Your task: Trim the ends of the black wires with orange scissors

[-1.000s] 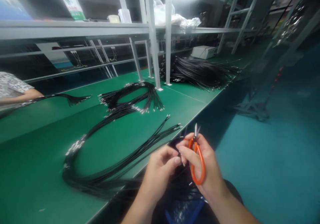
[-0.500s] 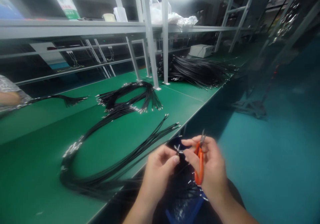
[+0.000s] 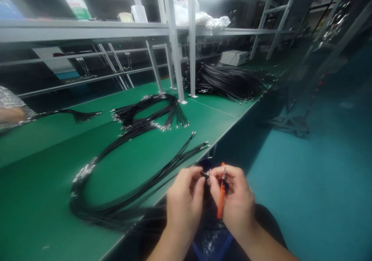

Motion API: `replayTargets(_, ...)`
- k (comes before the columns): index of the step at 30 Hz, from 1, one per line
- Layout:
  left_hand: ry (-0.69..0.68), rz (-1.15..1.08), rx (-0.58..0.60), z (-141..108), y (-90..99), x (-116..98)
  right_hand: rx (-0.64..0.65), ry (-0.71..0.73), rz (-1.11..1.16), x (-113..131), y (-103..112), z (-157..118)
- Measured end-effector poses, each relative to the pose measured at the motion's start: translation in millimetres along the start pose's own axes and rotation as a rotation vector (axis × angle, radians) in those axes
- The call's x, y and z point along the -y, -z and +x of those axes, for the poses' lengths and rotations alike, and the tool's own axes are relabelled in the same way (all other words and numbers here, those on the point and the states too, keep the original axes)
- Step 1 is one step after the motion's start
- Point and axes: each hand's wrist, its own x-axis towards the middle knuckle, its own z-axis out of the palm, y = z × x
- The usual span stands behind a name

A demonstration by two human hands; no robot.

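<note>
Just off the table's front edge, my left hand (image 3: 186, 193) is closed in a pinch on the end of a black cable (image 3: 205, 174). My right hand (image 3: 234, 195) is closed too, with orange-handled cutters (image 3: 221, 199) lying across its palm, the metal tip pointing up. The thumb and forefinger of that hand meet at the cable end, touching a small pale bit (image 3: 209, 172) too small to make out. A loose bunch of black cables (image 3: 162, 171) with metal ends curves over the table towards my hands.
The green table (image 3: 122, 175) bears a looped cable bundle (image 3: 145, 111) and a large cable pile (image 3: 229, 80) near shelf posts (image 3: 192, 59). A shelf (image 3: 101, 31) runs above. At far left shows another person's arm (image 3: 11, 113). A blue bag or bin (image 3: 213, 243) lies below my hands.
My right hand has turned and moved slightly left and down, closer to my left hand. The cutters have swung with it and now show edge-on. The cables on the table have stayed put.
</note>
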Motion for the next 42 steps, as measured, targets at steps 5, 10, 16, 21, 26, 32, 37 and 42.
replayTargets(5, -0.253, 0.236, -0.09, 1, 0.5, 2, -0.006, 0.048, -0.016, 2, -1, -1)
replayTargets(10, -0.251, 0.214, -0.093, 9, 10.3, 5, 0.005, 0.091, 0.001, 6, 1, 2)
replayTargets(16, 0.043, -0.088, 0.234, 9, 14.9, 0, 0.012, 0.091, 0.028, 6, 1, 3)
replayTargets(21, 0.204, -0.341, 0.25, 7, 6.4, 3, -0.01, 0.135, 0.064, 5, -2, 3)
replayTargets(26, 0.298, -0.494, 0.258, 8, 5.2, 5, -0.057, 0.135, 0.067, -5, -2, 0)
replayTargets(32, 0.308, -0.481, 0.245, 11, 7.7, 7, -0.051, 0.01, 0.085, 2, 8, 5)
replayTargets(37, 0.252, -0.397, 0.217, 10, 4.3, 3, 0.029, -0.19, 0.21, 22, 10, 17)
replayTargets(42, 0.2, -0.277, 0.206, 7, 1.5, 1, -0.017, -0.026, 0.014, 16, 6, 14)
